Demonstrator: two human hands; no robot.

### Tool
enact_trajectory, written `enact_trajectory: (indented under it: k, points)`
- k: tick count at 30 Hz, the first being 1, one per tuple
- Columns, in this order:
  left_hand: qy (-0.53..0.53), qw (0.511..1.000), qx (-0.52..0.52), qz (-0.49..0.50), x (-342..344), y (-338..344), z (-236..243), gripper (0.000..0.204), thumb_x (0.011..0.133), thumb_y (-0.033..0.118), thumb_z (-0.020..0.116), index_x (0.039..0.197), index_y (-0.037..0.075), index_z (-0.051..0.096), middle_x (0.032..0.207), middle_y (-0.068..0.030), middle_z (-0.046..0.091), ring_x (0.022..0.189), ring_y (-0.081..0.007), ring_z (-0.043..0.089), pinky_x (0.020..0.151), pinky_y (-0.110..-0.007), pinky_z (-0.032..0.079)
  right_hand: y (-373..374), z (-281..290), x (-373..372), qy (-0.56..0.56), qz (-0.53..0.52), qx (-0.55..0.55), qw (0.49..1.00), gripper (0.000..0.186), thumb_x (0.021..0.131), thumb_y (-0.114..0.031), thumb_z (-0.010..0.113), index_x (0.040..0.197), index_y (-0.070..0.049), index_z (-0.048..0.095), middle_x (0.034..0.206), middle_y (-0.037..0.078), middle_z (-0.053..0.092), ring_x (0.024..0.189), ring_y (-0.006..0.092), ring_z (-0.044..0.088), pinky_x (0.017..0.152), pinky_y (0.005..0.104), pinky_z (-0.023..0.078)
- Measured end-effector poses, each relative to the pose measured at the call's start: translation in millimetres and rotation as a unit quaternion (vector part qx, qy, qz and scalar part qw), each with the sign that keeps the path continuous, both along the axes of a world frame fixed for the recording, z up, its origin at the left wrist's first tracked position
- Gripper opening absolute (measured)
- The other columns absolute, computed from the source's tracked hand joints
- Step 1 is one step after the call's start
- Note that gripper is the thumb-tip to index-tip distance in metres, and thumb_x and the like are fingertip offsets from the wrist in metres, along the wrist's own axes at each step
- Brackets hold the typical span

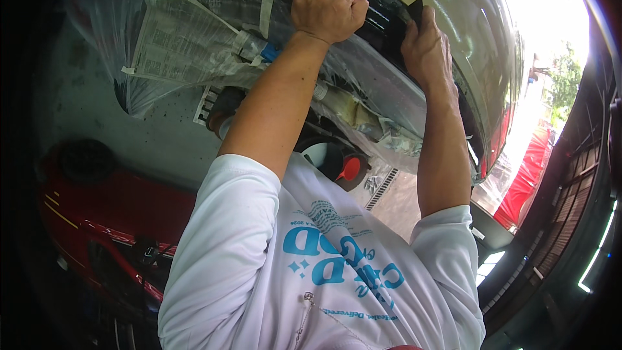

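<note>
My left hand [329,5] rests on the black trim [382,23] along the edge of a gold-coloured car body panel [453,0]. Its fingers stretch forward, slightly apart, with the thumb to the right; whatever lies under the palm is hidden. Farther right along the same edge, my right hand [427,48] pinches a thin dark piece of sandpaper [416,9]. A corner of the sheet sticks up past the fingertips, against the panel. Small dark specks and shiny streaks show on the gold surface.
Taped newspaper [188,39] and clear plastic sheeting [382,78] cover the car left of and below the trim. A red car [116,220] stands at lower left. Under my arms are a dark bucket [324,159] and a red cup-like item [350,168]. A red sheet [528,175] hangs at right.
</note>
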State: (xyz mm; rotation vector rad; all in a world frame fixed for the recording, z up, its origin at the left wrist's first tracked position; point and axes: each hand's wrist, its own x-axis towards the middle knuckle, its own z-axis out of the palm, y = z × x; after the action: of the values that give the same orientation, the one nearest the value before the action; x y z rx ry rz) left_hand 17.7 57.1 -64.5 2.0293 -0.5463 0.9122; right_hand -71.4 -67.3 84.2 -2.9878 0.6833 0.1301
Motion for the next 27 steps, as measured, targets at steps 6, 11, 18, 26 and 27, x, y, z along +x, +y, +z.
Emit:
enact_trajectory:
  k: [6, 11, 18, 26, 27]
  points:
    - [-0.003, 1.000, 0.008, 0.003, 4.0, 1.7, -0.7, 0.026, 0.081, 0.020, 0.063, 0.095, 0.008, 0.082, 0.116, -0.0073, 0.080, 0.112, -0.0240, 0.072, 0.104, -0.043, 0.050, 7.4, -7.6, -3.5, -0.018, -0.065, -0.025, 0.997, 0.026, 0.103, -0.018, 0.054, 0.121, 0.000, 0.050, 0.109, 0.035, 0.070, 0.107, 0.0539, 0.066, 0.092, 0.0601, 0.051]
    - [0.012, 1.000, -0.008, -0.004, 0.4, 0.0, 3.7, 0.026, 0.081, 0.020, 0.063, 0.094, 0.008, 0.082, 0.116, -0.0074, 0.080, 0.112, -0.0242, 0.072, 0.104, -0.044, 0.051, 8.1, -2.8, -1.6, -0.002, -0.032, -0.004, 0.999, 0.026, 0.104, -0.020, 0.054, 0.122, -0.002, 0.052, 0.108, 0.034, 0.070, 0.107, 0.0525, 0.067, 0.091, 0.0601, 0.052]
    - [0.000, 1.000, -0.019, 0.001, 5.2, 0.0, -0.8, 0.026, 0.082, 0.020, 0.062, 0.095, 0.008, 0.082, 0.117, -0.0071, 0.079, 0.113, -0.0243, 0.071, 0.104, -0.044, 0.051, 4.0, -4.6, -1.3, -0.016, -0.035, -0.051, 0.998, 0.022, 0.103, -0.019, 0.056, 0.119, -0.005, 0.054, 0.106, 0.033, 0.071, 0.102, 0.0533, 0.068, 0.088, 0.0601, 0.053]
    - [0.028, 0.999, -0.020, -0.006, -0.2, 0.2, 0.6, 0.026, 0.081, 0.020, 0.064, 0.096, 0.008, 0.081, 0.119, -0.0077, 0.079, 0.115, -0.0244, 0.071, 0.106, -0.044, 0.050, -0.6, 9.8, -10.9, -0.064, -0.019, -0.018, 0.998, 0.030, 0.103, -0.025, 0.058, 0.117, 0.001, 0.057, 0.102, 0.034, 0.071, 0.096, 0.0551, 0.068, 0.086, 0.0585, 0.053]
    - [0.025, 0.999, -0.019, -0.004, 1.2, 0.4, 0.1, 0.026, 0.081, 0.020, 0.064, 0.096, 0.008, 0.081, 0.119, -0.0078, 0.079, 0.115, -0.0243, 0.071, 0.106, -0.044, 0.050, -0.2, 12.9, -6.7, -0.045, -0.016, -0.029, 0.998, 0.031, 0.103, -0.027, 0.059, 0.116, 0.001, 0.058, 0.101, 0.034, 0.071, 0.096, 0.0550, 0.068, 0.086, 0.0581, 0.053]
